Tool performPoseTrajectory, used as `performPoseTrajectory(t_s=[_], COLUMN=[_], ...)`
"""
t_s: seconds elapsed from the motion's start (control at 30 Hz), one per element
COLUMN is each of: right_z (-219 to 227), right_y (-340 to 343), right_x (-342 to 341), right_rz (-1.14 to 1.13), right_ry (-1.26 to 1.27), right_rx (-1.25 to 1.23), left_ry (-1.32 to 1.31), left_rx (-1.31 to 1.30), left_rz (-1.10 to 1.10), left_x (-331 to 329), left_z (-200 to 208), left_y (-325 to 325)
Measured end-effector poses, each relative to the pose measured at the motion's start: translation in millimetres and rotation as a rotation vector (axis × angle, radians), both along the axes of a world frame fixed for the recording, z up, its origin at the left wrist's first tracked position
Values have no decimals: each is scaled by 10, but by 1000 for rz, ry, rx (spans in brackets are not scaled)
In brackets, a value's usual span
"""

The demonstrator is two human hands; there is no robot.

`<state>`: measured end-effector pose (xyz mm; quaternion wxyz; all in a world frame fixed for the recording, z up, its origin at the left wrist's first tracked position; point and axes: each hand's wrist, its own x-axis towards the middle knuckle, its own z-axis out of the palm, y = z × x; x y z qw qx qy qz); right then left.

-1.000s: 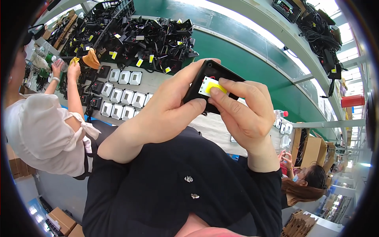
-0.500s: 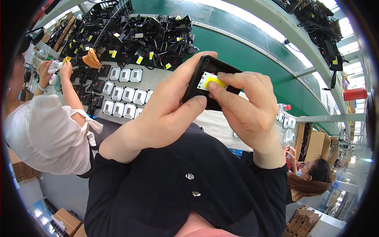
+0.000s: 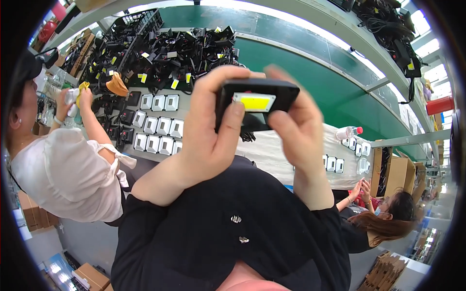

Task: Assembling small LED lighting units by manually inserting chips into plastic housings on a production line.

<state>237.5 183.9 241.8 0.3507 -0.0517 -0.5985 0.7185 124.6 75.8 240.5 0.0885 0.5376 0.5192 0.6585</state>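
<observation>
Both hands hold a black rectangular lamp housing in front of my chest. Inside its open face sits a white-edged LED plate with a yellow panel. My left hand is closed round the left end, its thumb on the plate's left edge and its fingers behind. At the other end my right hand grips with the thumb at the lower right corner. Its fingers, behind the housing, are partly smeared by motion. A bit of dark cable shows below the housing.
Rows of silver-framed lamp parts lie on the bench's pale cover. Behind them is a heap of black cabled units beside a black crate. A bottle lies at right. Co-workers sit left and right.
The right fingers have left the yellow panel and moved to the housing's right end. The housing is now tilted more level, and the left thumb has shifted onto the plate's edge.
</observation>
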Motion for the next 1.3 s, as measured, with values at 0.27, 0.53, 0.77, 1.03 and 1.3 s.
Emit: performPoseTrajectory(t_s=[0.27,0.53,0.77,1.03,1.3], right_z=[-44,-597,-914,-1599,-2705], right_y=[33,341,506,826,1860], right_x=[-115,69,494,-143,-1662], right_rz=[-142,-232,-181,70,-202], right_ry=[-99,-420,-759,-992,-1127], right_rx=[215,103,246,172,985], left_ry=[-78,-95,121,-2,-32], left_rx=[238,-81,128,-517,-608], left_rz=[-72,80,1047,1409,572], left_x=[3,-329,-2676,-3696,-1738], left_z=[-108,-536,-567,-1207,-2216], left_y=[189,592,338,-37,146])
